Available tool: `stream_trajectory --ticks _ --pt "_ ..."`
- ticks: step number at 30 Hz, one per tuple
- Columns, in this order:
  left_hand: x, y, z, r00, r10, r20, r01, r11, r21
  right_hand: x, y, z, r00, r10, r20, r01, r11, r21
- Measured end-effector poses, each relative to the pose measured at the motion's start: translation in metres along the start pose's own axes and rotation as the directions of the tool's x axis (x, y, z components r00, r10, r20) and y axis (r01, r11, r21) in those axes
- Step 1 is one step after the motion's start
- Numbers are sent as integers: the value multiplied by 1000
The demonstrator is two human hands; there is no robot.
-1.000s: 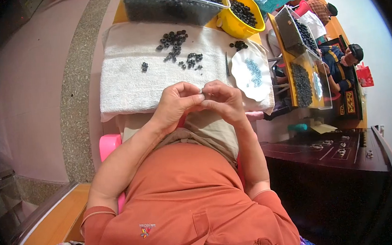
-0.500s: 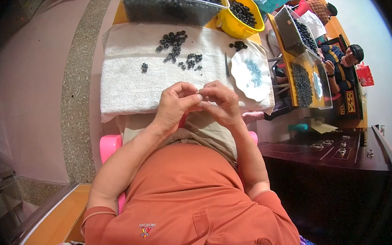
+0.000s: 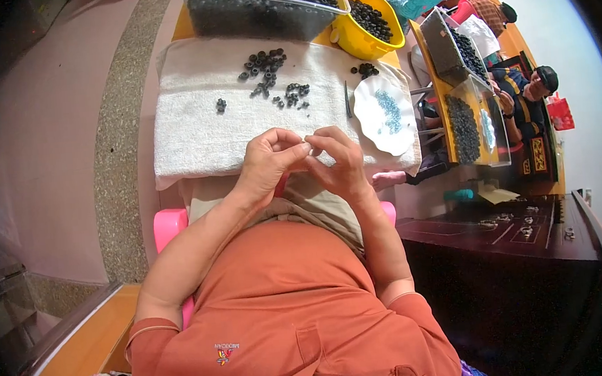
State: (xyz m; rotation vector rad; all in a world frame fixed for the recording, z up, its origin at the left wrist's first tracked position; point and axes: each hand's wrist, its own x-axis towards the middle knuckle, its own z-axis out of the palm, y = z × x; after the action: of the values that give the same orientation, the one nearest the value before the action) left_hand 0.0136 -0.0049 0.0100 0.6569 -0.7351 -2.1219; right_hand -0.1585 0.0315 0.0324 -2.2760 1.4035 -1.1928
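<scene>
My left hand (image 3: 270, 161) and my right hand (image 3: 337, 158) meet fingertip to fingertip over the near edge of a white towel (image 3: 198, 139). Both are pinched closed. Whatever lies between the fingertips is too small to make out. Beyond the hands, several small black ring-shaped parts (image 3: 263, 69) are scattered in loose groups on the towel. To the right of them lie dark tweezers (image 3: 348, 99). A white scalloped dish (image 3: 371, 129) beside my right hand holds small pale-blue clear pieces (image 3: 390, 112).
Behind the towel stand a clear plastic bin (image 3: 259, 21) and a yellow basin (image 3: 356, 39), both holding black parts. At right, a person (image 3: 520, 100) sits by another table with bins (image 3: 462, 129). A dark wooden surface (image 3: 474, 231) is at lower right.
My right hand's fingers have shifted slightly and look more upright, with the fingertips still meeting the left hand's. The parts on the towel stay where they were.
</scene>
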Motion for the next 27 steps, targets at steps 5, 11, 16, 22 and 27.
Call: stream_trajectory --ticks 5,11,16,22,27 --pt "-1 2 1 1000 -16 25 15 999 42 2 -1 -1 999 -24 -24 23 999 -46" --pt "-2 -1 0 1000 -13 -6 13 999 46 1 0 2 998 -65 -15 63 995 -82" --pt "-1 -4 0 1000 11 -5 -11 998 60 -1 2 3 998 -51 -40 49 997 -52" --pt "-2 -1 2 1000 11 11 -12 1000 23 2 0 0 996 -68 -64 62 993 -95" --pt "-2 -1 3 1000 8 5 -8 999 38 2 -1 0 996 -67 -63 61 994 -96"
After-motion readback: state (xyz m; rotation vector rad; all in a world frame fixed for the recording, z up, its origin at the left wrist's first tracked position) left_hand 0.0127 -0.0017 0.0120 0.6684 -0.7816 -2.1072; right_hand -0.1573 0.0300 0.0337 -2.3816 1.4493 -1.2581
